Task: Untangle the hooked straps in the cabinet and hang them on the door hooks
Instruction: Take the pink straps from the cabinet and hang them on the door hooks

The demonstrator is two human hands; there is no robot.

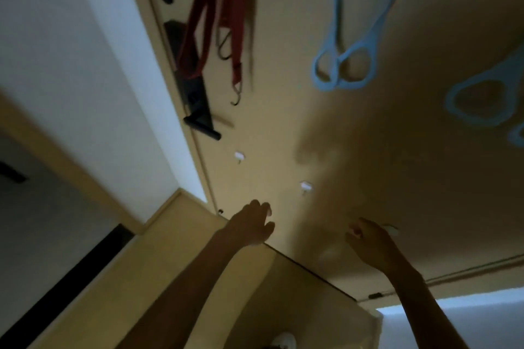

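Two hands, no strap in either: your left hand (252,224) has loosely spread fingers, your right hand (368,244) curls beside a white hook (392,228), and blur hides any contact. Farther up the door (283,93) the red straps (236,22) hang limp and probably light. Grip the webbing, since the metal hook (235,99) snags. The door handle (202,126) juts just beside them.
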